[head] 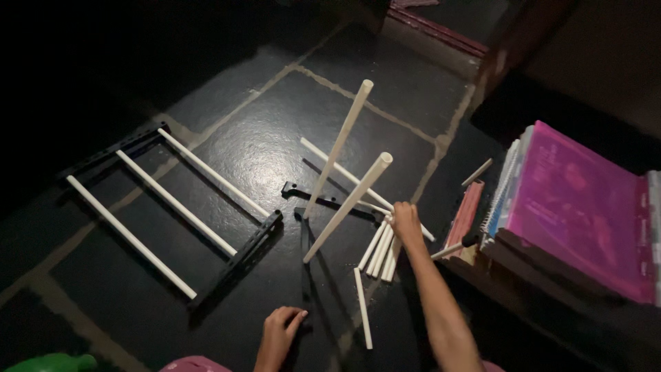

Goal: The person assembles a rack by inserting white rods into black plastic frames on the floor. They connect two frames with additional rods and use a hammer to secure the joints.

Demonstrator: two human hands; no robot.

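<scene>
1. We see a dark stone floor (261, 151) carrying an assembled frame (172, 213): 3 white tubes between 2 black perforated bars.
2. 2 upright tubes (344, 207) stand in a black bar (305, 275) our left hand (279, 331) presses, fingers loosely curled.
3. Our right hand (406, 224) grasps a loose tube bundle (381, 251) beside pink folders (578, 207).

Right hand (406, 224) on loose white tubes (380, 251) on dark floor (261, 145). Left hand (279, 331) pressing black bar (305, 265), two tubes (344, 203) standing tilted in it. Finished rack panel (169, 207) lies flat to the left, pink folder (585, 207) right
</scene>
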